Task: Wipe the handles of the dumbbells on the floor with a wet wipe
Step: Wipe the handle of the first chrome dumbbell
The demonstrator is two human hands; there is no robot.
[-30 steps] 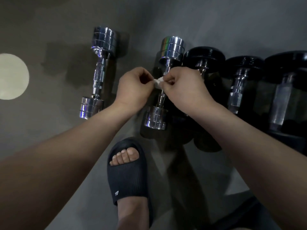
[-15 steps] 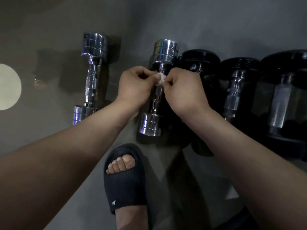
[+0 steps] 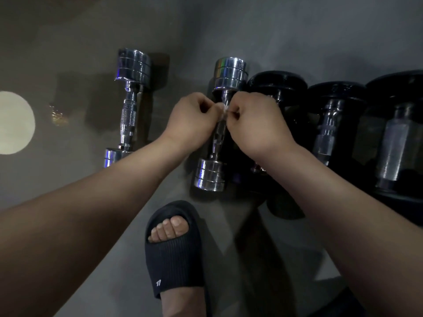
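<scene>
Two chrome dumbbells lie on the grey floor: one at the left and one in the middle. To the right stand three black dumbbells with metal handles. A small white wet wipe is pinched between my left hand and my right hand. Both hands hover with curled fingers over the upper part of the middle chrome dumbbell's handle. Most of the wipe is hidden by my fingers, and I cannot tell whether it touches the handle.
My foot in a dark slide sandal stands on the floor just below the middle dumbbell. A pale round patch shows at the far left. A grey wall rises behind the dumbbells.
The hands stay together over the middle dumbbell's handle, still working the small wipe between the fingertips. The view has shifted slightly.
</scene>
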